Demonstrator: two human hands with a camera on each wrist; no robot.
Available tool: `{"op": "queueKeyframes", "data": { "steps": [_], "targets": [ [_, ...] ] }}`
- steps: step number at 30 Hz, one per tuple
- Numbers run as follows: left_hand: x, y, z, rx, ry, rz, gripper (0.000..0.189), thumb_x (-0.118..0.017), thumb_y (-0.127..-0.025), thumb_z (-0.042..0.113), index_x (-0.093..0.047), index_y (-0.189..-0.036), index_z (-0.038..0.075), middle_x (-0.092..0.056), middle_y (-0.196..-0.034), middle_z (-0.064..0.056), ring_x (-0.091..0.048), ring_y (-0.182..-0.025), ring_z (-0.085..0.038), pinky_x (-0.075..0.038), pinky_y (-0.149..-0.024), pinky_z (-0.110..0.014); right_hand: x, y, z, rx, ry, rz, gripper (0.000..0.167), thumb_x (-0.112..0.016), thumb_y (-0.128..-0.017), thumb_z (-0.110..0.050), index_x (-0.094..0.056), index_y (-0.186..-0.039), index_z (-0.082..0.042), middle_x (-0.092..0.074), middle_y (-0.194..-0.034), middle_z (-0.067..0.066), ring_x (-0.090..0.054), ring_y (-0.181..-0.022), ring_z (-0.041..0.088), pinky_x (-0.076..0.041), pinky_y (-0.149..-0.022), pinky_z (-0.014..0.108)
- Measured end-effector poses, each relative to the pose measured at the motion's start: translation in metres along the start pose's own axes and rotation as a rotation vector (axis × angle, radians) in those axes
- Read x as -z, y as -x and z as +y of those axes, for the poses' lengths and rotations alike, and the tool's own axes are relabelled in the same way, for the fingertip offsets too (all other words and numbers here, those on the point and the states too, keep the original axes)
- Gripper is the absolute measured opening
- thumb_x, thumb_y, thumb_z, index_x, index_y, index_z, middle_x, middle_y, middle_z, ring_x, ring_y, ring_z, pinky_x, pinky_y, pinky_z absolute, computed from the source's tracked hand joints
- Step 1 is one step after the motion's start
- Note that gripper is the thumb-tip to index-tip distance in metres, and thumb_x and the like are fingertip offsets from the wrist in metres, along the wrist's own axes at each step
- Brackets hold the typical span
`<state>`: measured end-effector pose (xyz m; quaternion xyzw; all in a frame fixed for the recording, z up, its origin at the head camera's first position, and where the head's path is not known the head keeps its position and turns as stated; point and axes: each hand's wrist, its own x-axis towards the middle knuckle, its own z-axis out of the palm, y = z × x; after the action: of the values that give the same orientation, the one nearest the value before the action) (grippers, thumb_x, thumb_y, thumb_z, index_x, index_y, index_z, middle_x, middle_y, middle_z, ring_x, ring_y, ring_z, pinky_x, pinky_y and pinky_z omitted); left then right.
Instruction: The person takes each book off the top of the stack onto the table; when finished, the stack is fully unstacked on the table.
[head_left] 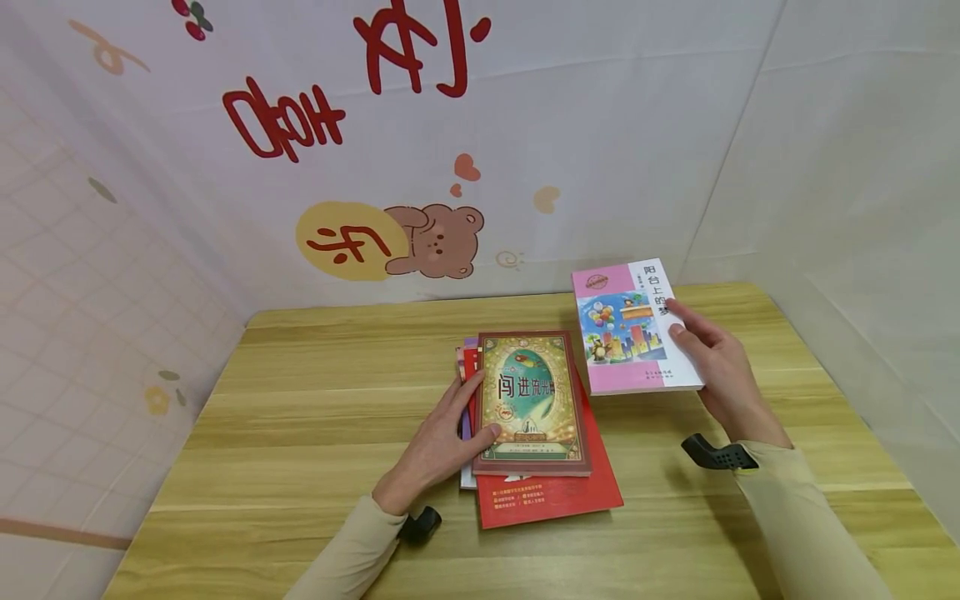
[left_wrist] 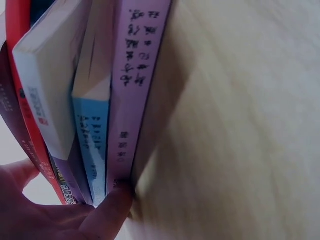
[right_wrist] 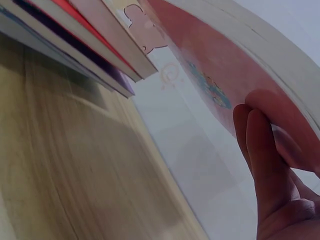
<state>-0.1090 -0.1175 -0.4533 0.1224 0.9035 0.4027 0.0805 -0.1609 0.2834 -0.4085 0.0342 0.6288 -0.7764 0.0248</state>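
Note:
On the table lies a stack of books, topped by a gold-and-green book [head_left: 531, 400] with a maroon border. My left hand [head_left: 438, 437] holds the stack by its left side, thumb over the top cover. In the left wrist view, fingers [left_wrist: 112, 212] of that hand press the spines of a purple book [left_wrist: 135, 65] at the bottom and a blue one [left_wrist: 92, 145] above it. A pink-and-white book [head_left: 622, 329] with a balloon picture is raised off the table to the right. My right hand [head_left: 723, 375] pinches its right edge, thumb on the cover, fingers underneath.
A larger red book [head_left: 555, 500] juts out below the top book toward the front. The wooden table [head_left: 337, 400] runs back to a white fabric wall [head_left: 615, 125] with a printed bear, hearts and red characters. Similar fabric [head_left: 90, 275] hangs at the left.

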Motion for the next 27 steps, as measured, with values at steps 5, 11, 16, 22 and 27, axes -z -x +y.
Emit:
{"op": "queueKeyframes", "data": {
  "steps": [5, 11, 16, 22, 27],
  "targets": [
    [0.001, 0.000, 0.001, 0.010, 0.008, -0.011, 0.087, -0.066, -0.091, 0.060, -0.026, -0.165, 0.037, -0.014, -0.173, -0.011, -0.026, -0.153, -0.041, -0.037, -0.112, -0.065, 0.002, -0.010, 0.005, -0.006, -0.001, -0.002, 0.059, -0.065, -0.104, -0.026, -0.045, -0.159, -0.020, -0.048, -0.141, 0.001, -0.070, -0.094, 0.011, -0.060, -0.074, 0.024],
    [0.000, 0.001, 0.000, 0.010, 0.013, -0.012, 0.087, -0.067, -0.091, 0.060, -0.026, -0.165, 0.037, -0.015, -0.173, -0.011, -0.027, -0.153, -0.041, -0.037, -0.112, -0.065, 0.004, -0.020, 0.009, -0.012, 0.018, -0.017, 0.060, -0.065, -0.104, -0.026, -0.043, -0.160, -0.021, -0.042, -0.150, 0.008, -0.070, -0.093, 0.010, -0.060, -0.074, 0.023],
    [0.001, 0.001, 0.001, 0.010, 0.013, -0.009, 0.087, -0.067, -0.091, 0.060, -0.026, -0.165, 0.038, -0.015, -0.172, -0.012, -0.026, -0.153, -0.041, -0.037, -0.112, -0.065, 0.006, -0.027, 0.013, -0.025, 0.029, -0.016, 0.061, -0.065, -0.104, -0.027, -0.042, -0.160, -0.021, -0.035, -0.156, 0.014, -0.069, -0.094, 0.009, -0.059, -0.074, 0.023],
    [0.001, 0.001, 0.001, 0.018, 0.011, -0.014, 0.086, -0.066, -0.092, 0.061, -0.025, -0.165, 0.039, -0.014, -0.172, -0.012, -0.026, -0.153, -0.041, -0.037, -0.112, -0.065, 0.010, -0.036, 0.019, -0.014, 0.049, -0.003, 0.060, -0.064, -0.105, -0.024, -0.042, -0.160, -0.019, -0.045, -0.147, 0.009, -0.069, -0.092, 0.008, -0.059, -0.073, 0.022],
    [0.000, 0.001, 0.000, 0.021, 0.014, -0.015, 0.086, -0.065, -0.092, 0.061, -0.026, -0.165, 0.038, -0.014, -0.173, -0.011, -0.026, -0.153, -0.041, -0.037, -0.112, -0.065, 0.013, -0.042, 0.025, 0.000, 0.052, -0.021, 0.060, -0.063, -0.105, -0.020, -0.040, -0.160, -0.012, -0.056, -0.129, -0.004, -0.070, -0.088, 0.008, -0.059, -0.072, 0.022]
  ]
}}
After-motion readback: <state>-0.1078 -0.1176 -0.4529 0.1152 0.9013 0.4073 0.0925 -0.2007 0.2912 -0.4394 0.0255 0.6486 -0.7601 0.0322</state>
